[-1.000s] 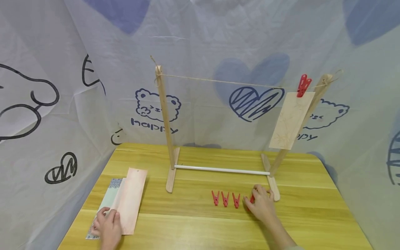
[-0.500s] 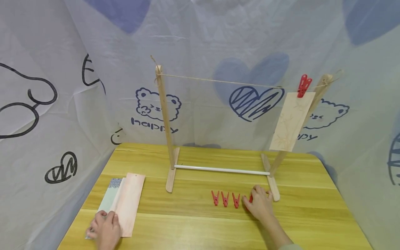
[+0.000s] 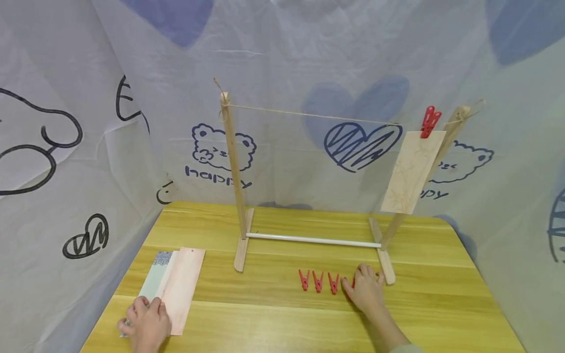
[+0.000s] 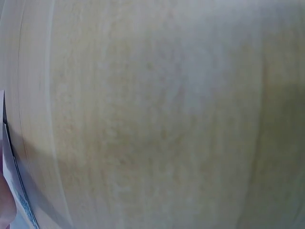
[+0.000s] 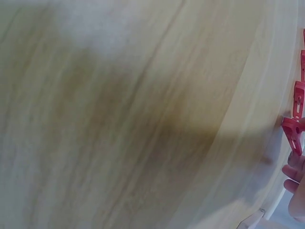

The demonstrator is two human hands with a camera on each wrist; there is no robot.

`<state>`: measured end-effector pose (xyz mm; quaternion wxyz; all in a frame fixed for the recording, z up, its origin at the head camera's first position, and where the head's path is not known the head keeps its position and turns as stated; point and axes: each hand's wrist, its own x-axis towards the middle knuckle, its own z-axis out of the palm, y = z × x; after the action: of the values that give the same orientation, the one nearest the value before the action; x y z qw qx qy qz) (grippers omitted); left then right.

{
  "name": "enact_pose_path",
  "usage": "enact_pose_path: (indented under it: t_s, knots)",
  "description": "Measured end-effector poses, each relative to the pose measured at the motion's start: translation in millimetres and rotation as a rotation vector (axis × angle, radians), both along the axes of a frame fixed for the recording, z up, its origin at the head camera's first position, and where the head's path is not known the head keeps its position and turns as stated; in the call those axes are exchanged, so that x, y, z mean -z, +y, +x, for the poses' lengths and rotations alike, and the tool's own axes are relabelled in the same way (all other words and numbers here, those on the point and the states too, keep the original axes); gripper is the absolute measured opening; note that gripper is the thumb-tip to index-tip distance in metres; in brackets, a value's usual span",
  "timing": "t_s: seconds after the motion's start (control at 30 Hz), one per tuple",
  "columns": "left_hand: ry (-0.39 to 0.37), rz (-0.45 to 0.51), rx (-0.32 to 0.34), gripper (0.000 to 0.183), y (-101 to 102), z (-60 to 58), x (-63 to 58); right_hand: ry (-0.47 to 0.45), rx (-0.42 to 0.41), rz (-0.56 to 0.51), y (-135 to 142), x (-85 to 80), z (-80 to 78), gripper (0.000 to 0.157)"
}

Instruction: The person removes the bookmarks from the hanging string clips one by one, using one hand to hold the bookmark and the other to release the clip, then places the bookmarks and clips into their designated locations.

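At the table's lower left, my left hand (image 3: 147,323) bends its fingers over the near end of several overlapping paper cards. The top one is a pale pink card (image 3: 184,287) with a small hole at its top; beneath it shows a light green card (image 3: 154,279) with a blue patterned end. In the left wrist view only a card edge (image 4: 14,167) and a fingertip show. My right hand (image 3: 368,291) pinches a red clothespin (image 5: 292,134) low over the table, mostly covered by the fingers in the head view. Beside it lie 3 red clothespins (image 3: 318,282) in a row.
A wooden stand with a left post (image 3: 234,166), a right post (image 3: 434,171) and a white crossbar (image 3: 313,239) carries a string (image 3: 309,114). A cream card (image 3: 412,171) hangs at its right end from a red clothespin (image 3: 429,121). Printed cloth (image 3: 282,63) surrounds the table (image 3: 265,323).
The pink card has shifted toward me and slightly left, coming closer in line with the cards below it. My left hand moved a little left. The right hand stays nearly in place.
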<state>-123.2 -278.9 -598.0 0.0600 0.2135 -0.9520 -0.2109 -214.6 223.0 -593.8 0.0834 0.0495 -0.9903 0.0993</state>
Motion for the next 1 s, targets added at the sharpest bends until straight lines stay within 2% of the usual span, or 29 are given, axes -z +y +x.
enact_pose_path:
  t_s: [0.27, 0.7, 1.0]
  knots:
    - [-0.014, -0.011, -0.013, 0.024, -1.0, -0.4, -1.8, -0.001, 0.014, 0.028, -1.3, 4.1, 0.2, 0.052]
    - [-0.084, -0.03, -0.01, 0.026, -4.0, -1.9, -3.9, -0.007, 0.04, 0.019, -3.1, 9.0, 0.0, 0.055]
    - [-0.114, -0.036, 0.017, 0.028, -4.9, -1.3, -5.7, 0.006, 0.045, -0.002, -6.1, 9.8, 0.8, 0.051]
